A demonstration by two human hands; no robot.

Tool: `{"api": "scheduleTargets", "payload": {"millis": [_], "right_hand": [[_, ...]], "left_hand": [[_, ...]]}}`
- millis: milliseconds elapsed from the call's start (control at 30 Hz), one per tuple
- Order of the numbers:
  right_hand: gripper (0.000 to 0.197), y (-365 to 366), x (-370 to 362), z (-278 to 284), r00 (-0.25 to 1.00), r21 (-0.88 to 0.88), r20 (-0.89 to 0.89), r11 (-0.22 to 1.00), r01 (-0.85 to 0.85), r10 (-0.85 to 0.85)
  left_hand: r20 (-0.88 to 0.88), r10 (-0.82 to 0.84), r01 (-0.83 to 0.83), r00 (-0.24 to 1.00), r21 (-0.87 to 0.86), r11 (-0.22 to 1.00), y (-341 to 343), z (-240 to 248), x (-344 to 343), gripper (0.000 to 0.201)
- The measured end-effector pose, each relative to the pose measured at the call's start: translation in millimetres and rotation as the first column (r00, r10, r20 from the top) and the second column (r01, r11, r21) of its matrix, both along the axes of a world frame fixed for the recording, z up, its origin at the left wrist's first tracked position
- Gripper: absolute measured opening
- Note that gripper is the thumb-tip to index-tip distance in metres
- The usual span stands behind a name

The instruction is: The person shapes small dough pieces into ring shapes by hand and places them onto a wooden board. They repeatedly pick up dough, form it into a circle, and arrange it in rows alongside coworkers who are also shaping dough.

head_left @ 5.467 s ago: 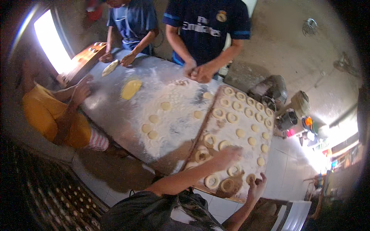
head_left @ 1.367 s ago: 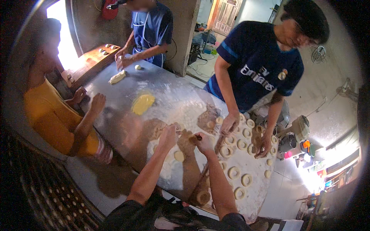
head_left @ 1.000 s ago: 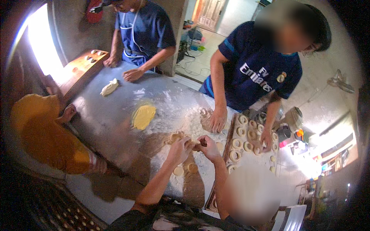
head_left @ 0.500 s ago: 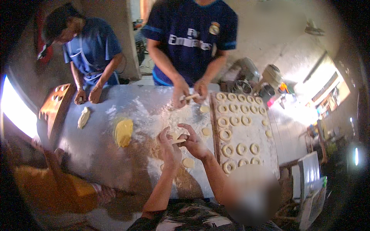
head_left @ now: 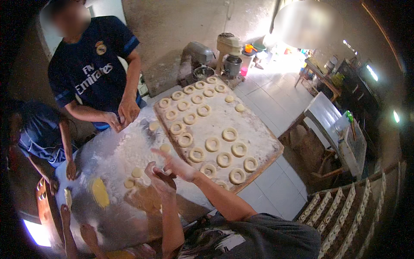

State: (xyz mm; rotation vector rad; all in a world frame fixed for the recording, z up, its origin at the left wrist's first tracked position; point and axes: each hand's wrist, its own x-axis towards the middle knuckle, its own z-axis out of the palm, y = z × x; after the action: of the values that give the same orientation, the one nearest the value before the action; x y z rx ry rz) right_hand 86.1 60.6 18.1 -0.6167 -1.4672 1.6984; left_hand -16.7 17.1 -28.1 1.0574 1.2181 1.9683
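My left hand (head_left: 162, 181) and my right hand (head_left: 182, 167) are close together above the floured metal table (head_left: 116, 151), beside the near edge of the board. Between them they pinch a small pale piece of dough (head_left: 163, 172), mostly covered by fingers. My right index finger points away to the left. Small flat dough rounds (head_left: 129, 183) rest in flour to the left of my hands, and another dough round (head_left: 165, 148) sits just beyond them. On the right, a floured wooden board (head_left: 267, 140) carries several dough rings (head_left: 224, 159) and two small dough discs (head_left: 239, 108).
A yellow dough-like mass (head_left: 100, 193) lies on the table's left part. Across stands a co-worker in a dark blue shirt (head_left: 92, 64), hands together; other people's arms (head_left: 88, 235) reach in at left. Mixers (head_left: 230, 54) stand behind the board, a loaded rack (head_left: 345, 211) at lower right.
My view has swung right, bringing the whole board and the rack into sight. My hands have come closer together around the dough, near the board. The co-worker opposite has brought both hands together.
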Motion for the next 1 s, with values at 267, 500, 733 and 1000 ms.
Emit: {"api": "scheduleTargets", "payload": {"millis": [267,500,733,1000], "right_hand": [[0.074,7,133,-5,0.954,-0.094,-0.300,0.996,-0.007,-0.022],[0.076,-17,238,13,0.850,-0.516,-0.366,0.842,0.154,-0.380],[0.053,-18,309,23,0.912,-0.309,-0.061,0.876,0.369,-0.406],[0.067,-14,366,-14,0.893,-0.068,-0.047,0.893,0.445,-0.448]], "left_hand": [[-0.086,-0.172,0.152,0.981,-0.206,0.967,13,11,113,0.020],[-0.483,-0.171,0.093,0.859,-0.180,0.979,17,34,226,0.031],[-0.582,-0.308,0.164,0.752,-0.288,0.944,15,55,290,0.028],[-0.435,-0.620,0.300,0.654,-0.603,0.739,26,61,331,0.044]]}}
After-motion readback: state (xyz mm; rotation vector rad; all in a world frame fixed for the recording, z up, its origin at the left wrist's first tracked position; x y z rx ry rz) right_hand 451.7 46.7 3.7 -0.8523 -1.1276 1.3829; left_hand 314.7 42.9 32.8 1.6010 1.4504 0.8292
